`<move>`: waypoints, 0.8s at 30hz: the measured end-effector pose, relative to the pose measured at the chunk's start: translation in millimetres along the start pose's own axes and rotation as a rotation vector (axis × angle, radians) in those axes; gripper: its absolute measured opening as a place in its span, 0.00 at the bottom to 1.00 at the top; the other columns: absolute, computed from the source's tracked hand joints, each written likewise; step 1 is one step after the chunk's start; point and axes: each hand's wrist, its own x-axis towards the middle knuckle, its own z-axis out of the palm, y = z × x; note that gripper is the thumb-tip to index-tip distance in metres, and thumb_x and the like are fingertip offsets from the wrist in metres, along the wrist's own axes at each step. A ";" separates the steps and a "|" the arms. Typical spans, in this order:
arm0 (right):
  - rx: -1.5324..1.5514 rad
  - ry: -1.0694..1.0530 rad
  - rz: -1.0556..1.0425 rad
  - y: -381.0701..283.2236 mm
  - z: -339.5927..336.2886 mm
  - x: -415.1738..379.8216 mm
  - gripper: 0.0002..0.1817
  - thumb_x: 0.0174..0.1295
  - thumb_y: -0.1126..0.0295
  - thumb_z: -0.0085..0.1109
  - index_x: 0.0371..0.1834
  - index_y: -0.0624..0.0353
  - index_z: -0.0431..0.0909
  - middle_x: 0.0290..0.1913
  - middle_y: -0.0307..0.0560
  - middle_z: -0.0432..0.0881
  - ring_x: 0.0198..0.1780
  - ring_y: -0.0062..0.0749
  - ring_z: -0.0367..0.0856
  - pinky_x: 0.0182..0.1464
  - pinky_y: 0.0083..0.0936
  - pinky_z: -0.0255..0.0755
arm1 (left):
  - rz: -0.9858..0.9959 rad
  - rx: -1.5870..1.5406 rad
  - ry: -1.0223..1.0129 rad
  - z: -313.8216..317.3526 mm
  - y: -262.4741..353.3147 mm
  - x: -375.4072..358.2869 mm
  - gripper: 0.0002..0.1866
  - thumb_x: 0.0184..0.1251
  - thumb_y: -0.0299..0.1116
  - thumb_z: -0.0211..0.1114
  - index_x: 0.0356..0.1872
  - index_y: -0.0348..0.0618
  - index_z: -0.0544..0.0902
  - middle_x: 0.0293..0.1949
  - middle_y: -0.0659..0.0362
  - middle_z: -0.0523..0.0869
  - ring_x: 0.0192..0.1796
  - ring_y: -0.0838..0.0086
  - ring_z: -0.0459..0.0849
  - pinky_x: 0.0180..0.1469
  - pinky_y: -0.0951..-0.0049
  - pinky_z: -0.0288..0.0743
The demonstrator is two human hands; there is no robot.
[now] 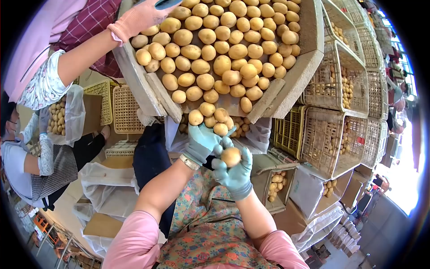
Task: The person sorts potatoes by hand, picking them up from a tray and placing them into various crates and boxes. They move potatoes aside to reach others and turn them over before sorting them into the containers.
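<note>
My left hand (199,142), in a pale blue glove with a band at the wrist, is at the lower mouth of a sorting tray (150,92). Several potatoes (220,129) are gathered against its curled fingers, which they partly hide. Just to its right, my right hand (234,172), gloved alike, grips one potato (231,157) between thumb and fingers. Many more yellow potatoes (222,65) cover the tray above both hands. Beneath the mouth, a lined box (174,134) contains potatoes, partly covered by my hands.
At upper left, a co-worker's orange-gloved hand (143,19) reaches over the tray. Another person (31,166) works beside a lined box at left. Stacked plastic crates (320,139) with potatoes stand at right. Lined cartons (109,184) sit at lower left, and a potato bin (262,188) at lower right.
</note>
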 end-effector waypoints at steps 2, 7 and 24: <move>-0.086 0.058 0.002 -2.0 4.4 -8.6 0.29 0.78 0.46 0.56 0.77 0.43 0.74 0.74 0.47 0.77 0.57 0.44 0.83 0.50 0.38 0.85 | -0.007 -0.047 -0.047 -4.5 -1.8 0.5 0.37 0.80 0.65 0.48 0.72 0.44 0.70 0.67 0.48 0.77 0.71 0.51 0.75 0.77 0.37 0.69; -0.104 0.275 -0.129 -34.9 -42.2 -31.2 0.30 0.81 0.46 0.51 0.78 0.50 0.72 0.75 0.63 0.73 0.60 0.51 0.83 0.51 0.38 0.87 | 0.011 0.019 -0.137 1.3 1.6 1.8 0.28 0.86 0.53 0.47 0.73 0.44 0.70 0.71 0.50 0.76 0.74 0.53 0.73 0.79 0.40 0.67; -1.035 0.508 -0.350 -36.5 -39.1 -94.5 0.17 0.81 0.57 0.56 0.61 0.57 0.80 0.57 0.52 0.82 0.47 0.34 0.88 0.42 0.27 0.86 | 0.060 0.270 -0.069 -2.1 0.3 -4.6 0.32 0.85 0.54 0.49 0.79 0.46 0.64 0.79 0.51 0.67 0.81 0.50 0.65 0.80 0.22 0.56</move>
